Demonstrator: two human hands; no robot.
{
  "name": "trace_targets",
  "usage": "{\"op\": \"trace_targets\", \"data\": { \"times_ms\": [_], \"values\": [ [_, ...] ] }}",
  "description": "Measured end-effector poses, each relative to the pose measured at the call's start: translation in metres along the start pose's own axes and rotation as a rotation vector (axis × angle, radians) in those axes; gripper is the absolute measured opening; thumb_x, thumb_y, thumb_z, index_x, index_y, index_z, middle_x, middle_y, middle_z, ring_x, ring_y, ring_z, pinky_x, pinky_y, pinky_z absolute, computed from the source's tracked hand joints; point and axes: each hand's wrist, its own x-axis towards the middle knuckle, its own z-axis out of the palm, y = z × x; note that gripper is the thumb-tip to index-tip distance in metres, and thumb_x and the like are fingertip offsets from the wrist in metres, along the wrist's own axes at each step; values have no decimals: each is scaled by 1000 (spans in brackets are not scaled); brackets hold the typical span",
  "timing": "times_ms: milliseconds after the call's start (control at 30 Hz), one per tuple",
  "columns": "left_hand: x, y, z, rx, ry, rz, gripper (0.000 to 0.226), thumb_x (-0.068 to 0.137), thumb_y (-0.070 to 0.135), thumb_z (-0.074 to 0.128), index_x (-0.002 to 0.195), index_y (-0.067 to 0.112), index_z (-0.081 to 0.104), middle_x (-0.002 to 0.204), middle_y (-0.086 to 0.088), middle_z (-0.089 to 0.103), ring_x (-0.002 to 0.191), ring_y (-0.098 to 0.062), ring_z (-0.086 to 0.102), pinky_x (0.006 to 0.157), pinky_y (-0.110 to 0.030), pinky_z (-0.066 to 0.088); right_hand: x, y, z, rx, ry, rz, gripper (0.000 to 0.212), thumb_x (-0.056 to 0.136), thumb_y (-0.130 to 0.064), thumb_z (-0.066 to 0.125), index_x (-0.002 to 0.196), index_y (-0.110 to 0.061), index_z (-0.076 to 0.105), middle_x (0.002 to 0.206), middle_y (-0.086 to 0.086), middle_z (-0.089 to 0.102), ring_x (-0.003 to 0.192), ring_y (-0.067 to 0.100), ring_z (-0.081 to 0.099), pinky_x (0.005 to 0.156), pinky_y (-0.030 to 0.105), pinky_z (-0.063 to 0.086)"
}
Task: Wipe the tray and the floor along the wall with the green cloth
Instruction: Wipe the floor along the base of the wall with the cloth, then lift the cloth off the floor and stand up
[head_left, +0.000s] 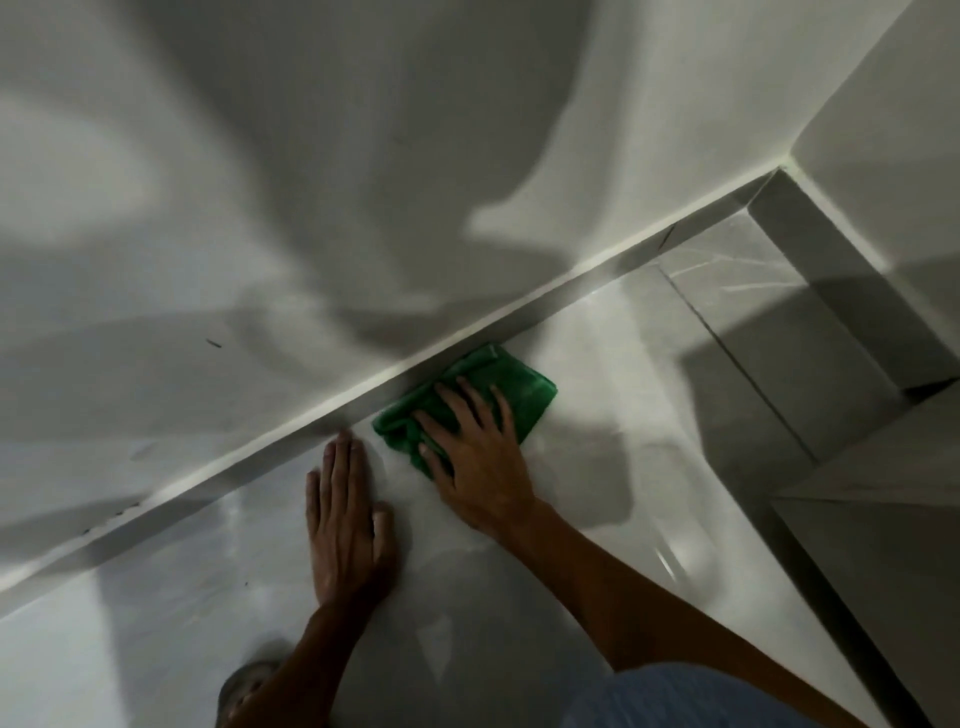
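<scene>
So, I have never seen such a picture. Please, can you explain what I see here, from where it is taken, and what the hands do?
There is no machine. A person wears one camera on the head, looking down. The left hand lies flat and empty on the pale floor, apparently as support. The right hand presses a green cloth on the floor, right against the skirting below the white wall. No tray is visible.

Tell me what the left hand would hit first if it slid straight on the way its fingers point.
The left hand lies flat on the floor, fingers pointing at the baseboard. The fingertips look almost against it already, so it would likely meet that first. The green cloth lies off to its right.
</scene>
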Motion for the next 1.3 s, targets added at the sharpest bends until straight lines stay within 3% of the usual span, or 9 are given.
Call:
{"op": "trace_targets", "data": {
  "times_ms": [467,567,700,800,900,1033,1133,1233,1300],
  "values": [
    [1,-3,-11,23,-76,90,87,97,41,39,173,0,23,184,-18,19,173,-34,17,140,-52,9,-79,5,-17,71,104,88,33,108,-38,56,122,-23,81,141,-5,77,133,18,72,116,40,41],
    [4,9,-16,8,-111,120,87,96,41,39,169,-4,30,180,-23,25,169,-35,21,135,-53,18,-77,5,-43,326,36,390,31,111,-35,56,127,-20,79,129,0,81,120,18,74,105,32,50],
    [7,50,-47,-39,-278,98,92,93,54,29,172,7,22,182,-7,11,172,-34,19,140,-52,18,-64,-6,-113,1071,-21,894,19,116,-37,49,126,-46,63,130,-13,70,125,2,65,93,0,48],
    [17,94,-77,-40,-336,147,85,97,45,35,172,6,26,180,-4,11,171,-37,21,138,-53,20,-70,-5,-173,1391,92,1111,32,114,-50,45,142,-43,60,140,-8,71,129,14,70,106,25,61],
    [24,147,-119,-57,-373,219,80,100,37,41,173,9,25,183,-9,19,171,-37,24,137,-56,23,-82,-14,-241,1548,175,1181,56,111,-56,42,154,-23,58,147,9,73,135,31,71,122,59,50],
    [28,232,-194,-58,-404,391,79,100,44,29,174,21,16,185,-5,18,173,-25,17,139,-55,23,-104,-40,-349,1601,237,1265,59,113,-59,38,158,-25,55,149,7,72,138,31,69,124,62,48],
    [35,263,-208,-56,-379,484,76,104,38,33,176,20,18,187,-3,17,174,-22,14,138,-55,26,-104,-54,-394,1614,272,1217,58,115,-60,37,149,-25,66,145,15,74,135,46,67,116,69,52],
    [20,339,-254,-105,-411,609,75,106,37,36,177,22,19,188,0,16,175,-20,13,138,-54,25,-126,-80,-476,1685,417,1227,58,113,-62,40,139,-23,74,141,22,74,136,54,63,113,74,50],
    [12,386,-266,-125,-420,661,77,103,33,39,177,24,19,188,4,14,175,-18,12,138,-49,21,-139,-87,-523,1678,576,1252,58,112,-63,41,138,-24,75,142,21,74,135,48,66,109,67,58]
  ]
}}
